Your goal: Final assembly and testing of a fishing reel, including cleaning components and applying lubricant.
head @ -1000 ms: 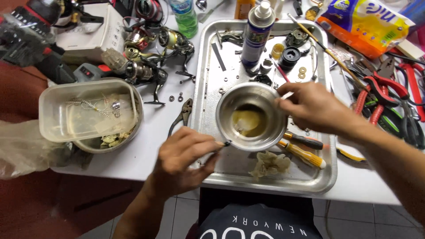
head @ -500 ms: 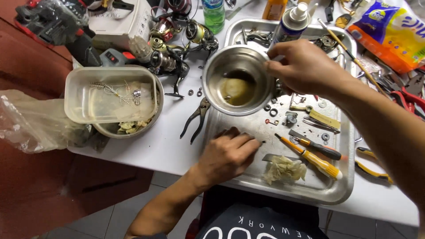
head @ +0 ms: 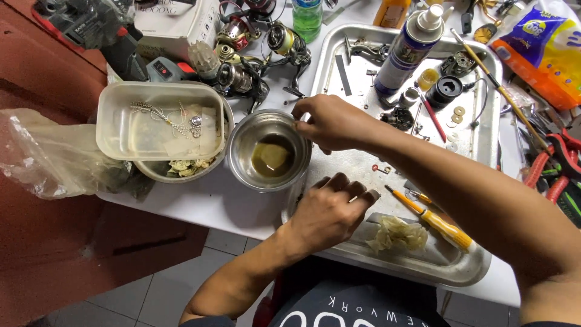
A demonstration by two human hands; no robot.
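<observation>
My right hand (head: pixel 330 123) pinches the far rim of a small steel bowl (head: pixel 242 158) that holds a little brownish liquid. The bowl sits at the left edge of a metal tray (head: pixel 478 136), next to a clear plastic box (head: pixel 124 136). My left hand (head: pixel 330 212) rests knuckles-up on the tray's front left corner, fingers curled; something thin seems to be in its fingers, but I cannot make it out. A crumpled rag (head: pixel 396 235) and a yellow-handled screwdriver (head: pixel 439 223) lie just right of that hand.
A spray can (head: pixel 407 47), small reel parts and washers (head: pixel 455 112) lie in the tray. Fishing reels (head: pixel 254 57) crowd the back of the white table. Red-handled pliers (head: pixel 554 166) at the right, a plastic bag (head: pixel 51 157) at the left edge, a steel bowl (head: pixel 181 172) under the box.
My right hand has carried the steel bowl leftward out of the tray's middle to its left edge beside the plastic box. My left hand stayed on the tray's front part.
</observation>
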